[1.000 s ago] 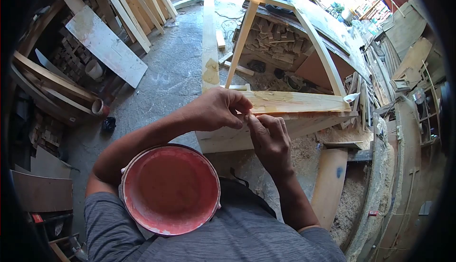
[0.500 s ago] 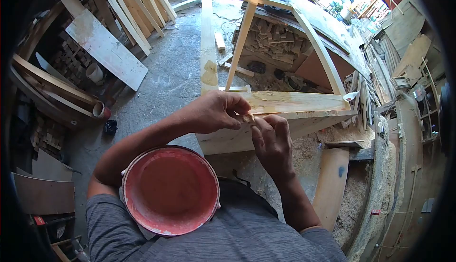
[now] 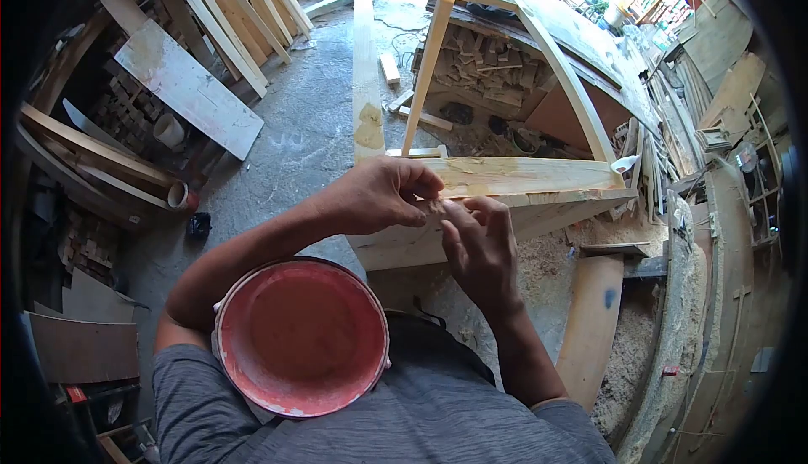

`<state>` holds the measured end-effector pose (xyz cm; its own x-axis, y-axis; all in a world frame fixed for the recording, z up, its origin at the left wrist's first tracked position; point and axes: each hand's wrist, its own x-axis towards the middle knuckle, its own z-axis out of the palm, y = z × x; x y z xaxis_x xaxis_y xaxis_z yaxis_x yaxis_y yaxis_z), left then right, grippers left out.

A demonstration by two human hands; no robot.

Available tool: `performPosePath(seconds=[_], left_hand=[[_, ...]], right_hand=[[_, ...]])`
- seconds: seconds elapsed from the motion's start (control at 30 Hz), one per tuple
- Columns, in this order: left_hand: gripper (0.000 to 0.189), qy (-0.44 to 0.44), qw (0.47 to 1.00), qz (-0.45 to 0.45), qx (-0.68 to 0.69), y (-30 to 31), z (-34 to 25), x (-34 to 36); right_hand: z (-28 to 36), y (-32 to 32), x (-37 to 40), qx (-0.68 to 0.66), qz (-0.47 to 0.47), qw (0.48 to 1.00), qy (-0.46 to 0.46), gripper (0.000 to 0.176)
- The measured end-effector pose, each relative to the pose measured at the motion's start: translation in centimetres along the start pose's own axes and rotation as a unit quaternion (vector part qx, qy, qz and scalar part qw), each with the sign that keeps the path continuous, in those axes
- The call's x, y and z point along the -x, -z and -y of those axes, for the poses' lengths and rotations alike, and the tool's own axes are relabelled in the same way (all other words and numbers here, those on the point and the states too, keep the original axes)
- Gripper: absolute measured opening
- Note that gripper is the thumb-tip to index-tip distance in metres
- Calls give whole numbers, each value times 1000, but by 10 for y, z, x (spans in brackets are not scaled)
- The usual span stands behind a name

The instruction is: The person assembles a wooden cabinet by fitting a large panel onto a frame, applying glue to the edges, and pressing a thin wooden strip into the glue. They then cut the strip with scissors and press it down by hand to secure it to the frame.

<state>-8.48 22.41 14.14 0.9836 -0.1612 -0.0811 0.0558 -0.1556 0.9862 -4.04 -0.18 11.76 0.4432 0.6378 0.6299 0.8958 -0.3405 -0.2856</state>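
My left hand point(image 3: 379, 197) and my right hand point(image 3: 481, 241) meet above the near edge of a wooden frame point(image 3: 522, 176). Between their fingertips is a small tan lump point(image 3: 434, 207), mostly covered by the fingers, and both hands pinch it. Patches of putty-like filler mark the frame's top face. A red bucket point(image 3: 379, 329) with reddish-brown contents rests against my chest, inside the bend of my left arm.
A stained white board point(image 3: 189, 89) leans at the left among long planks and stacked wood pieces. A white pail point(image 3: 168, 130) stands beside it. Behind the frame lies a scrap-wood pile point(image 3: 480, 64). Curved boards and sawdust lie at the right.
My fingers have shifted slightly around the small lump, which shows a little less now. The surroundings have moved slightly in view. The bucket stays in the same place against me.
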Motion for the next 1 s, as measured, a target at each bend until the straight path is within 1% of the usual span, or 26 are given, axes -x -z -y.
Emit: performPosePath(seconds=[0.07, 0.17, 0.27, 0.37, 0.57, 0.67, 0.77, 0.87, 0.9, 1.0], left_hand=[[38, 2, 998, -3, -61, 1, -5, 2], [37, -12, 998, -4, -62, 0, -6, 2], [37, -7, 999, 5, -54, 2, -4, 2], [37, -12, 999, 8, -31, 1, -3, 1], [40, -10, 999, 0, -41, 1, -3, 3], [42, -20, 999, 19, -22, 1, -2, 1], [42, -13, 1000, 3, -21, 1, -3, 2], [42, -15, 1000, 0, 0, 1, 5, -1], [42, -14, 1000, 2, 0, 0, 4, -1], [42, -14, 1000, 6, -6, 2, -1, 2]], right_hand=[[-2, -1, 4, -13, -21, 1000, 2, 40], [-4, -2, 0, 41, 10, 998, 53, 38], [-2, -2, 0, 9, 1, 1000, 17, 37], [-4, 0, -2, 42, 31, 998, 40, 38], [-4, -3, -7, 75, 46, 996, 36, 42], [-1, 2, -13, 65, 64, 995, 27, 43], [5, 8, -11, -2, 52, 999, 8, 48], [6, 6, -7, 81, 83, 991, 71, 56], [3, 3, -5, 91, 79, 990, 67, 58], [1, 3, -4, 55, 64, 996, 41, 54]])
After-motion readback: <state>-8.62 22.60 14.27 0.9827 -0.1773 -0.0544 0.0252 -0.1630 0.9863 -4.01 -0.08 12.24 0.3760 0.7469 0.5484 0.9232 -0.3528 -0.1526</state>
